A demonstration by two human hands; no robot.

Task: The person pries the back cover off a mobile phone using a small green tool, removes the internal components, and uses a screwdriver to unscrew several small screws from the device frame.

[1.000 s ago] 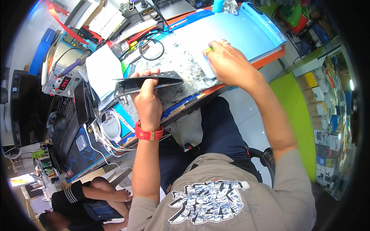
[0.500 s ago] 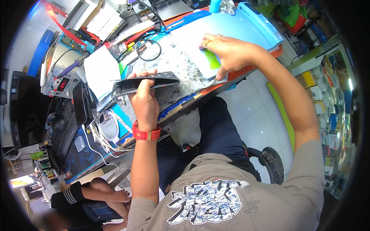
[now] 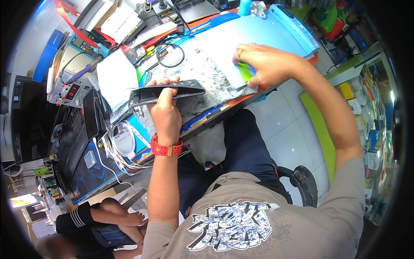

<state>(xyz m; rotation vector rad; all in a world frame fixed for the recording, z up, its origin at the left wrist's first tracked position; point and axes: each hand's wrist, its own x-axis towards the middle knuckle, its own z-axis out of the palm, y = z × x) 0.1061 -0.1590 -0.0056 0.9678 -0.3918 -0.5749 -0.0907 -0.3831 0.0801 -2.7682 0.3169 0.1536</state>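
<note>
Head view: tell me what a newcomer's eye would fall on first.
Probably the bright red wristband with a gold clasp, just below the left hand holding a thin, flat, black phone, left of centre. Next, likely, the lime-green patch under the right hand, right of centre, and the jagged blue-and-white graphic on the grey-brown T-shirt, bottom centre.

Left hand point(image 3: 166, 114) holding phone point(image 3: 190, 88), marbled worktop point(image 3: 203, 64)

Left edge of frame: dark monitor point(image 3: 31, 125). Upper left: purple-handled tool point(image 3: 78, 75), positioned above a bench unit with red digital display point(image 3: 69, 96). Upper centre: looped black cable point(image 3: 183, 54), resting on the tabletop point(image 3: 202, 62). Lower left: seated person in dark top point(image 3: 77, 235).
</note>
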